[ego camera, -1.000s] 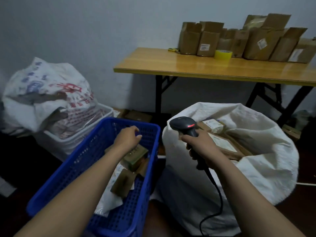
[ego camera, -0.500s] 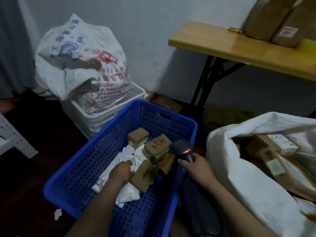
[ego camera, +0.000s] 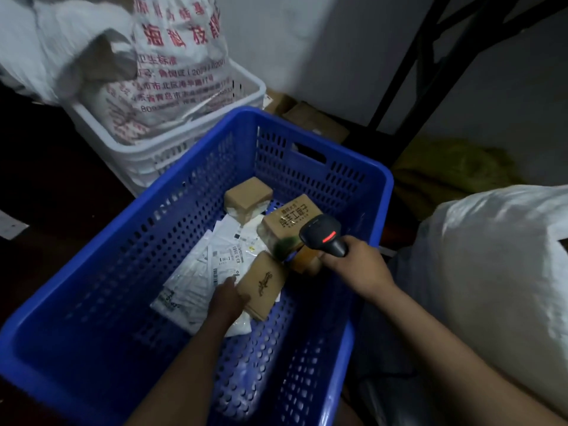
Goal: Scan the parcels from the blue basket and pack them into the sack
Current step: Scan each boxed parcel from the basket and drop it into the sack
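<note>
The blue basket (ego camera: 310,139) fills the middle of the view and holds several small cardboard boxes and white mailer bags (ego camera: 196,281). My left hand (ego camera: 229,298) reaches down into it and grips the near end of a flat brown box with a small animal print (ego camera: 264,284). My right hand (ego camera: 358,267) grips a black barcode scanner (ego camera: 324,235) with a red light, held over the basket's right side beside a box with printed characters (ego camera: 290,221). Another plain box (ego camera: 247,195) sits further back. The white sack (ego camera: 498,272) bulges at the right edge.
A white basket (ego camera: 159,149) holding a printed white bag (ego camera: 172,66) stands behind the blue one on the left. Black table legs (ego camera: 408,53) rise at the back right. Flat cardboard (ego camera: 313,121) and a yellow-green bag (ego camera: 455,170) lie on the floor by the wall.
The view has dropped and closed in on the blue basket. My left hand went deeper and took hold of the brown box. The scanner moved over the basket.
</note>
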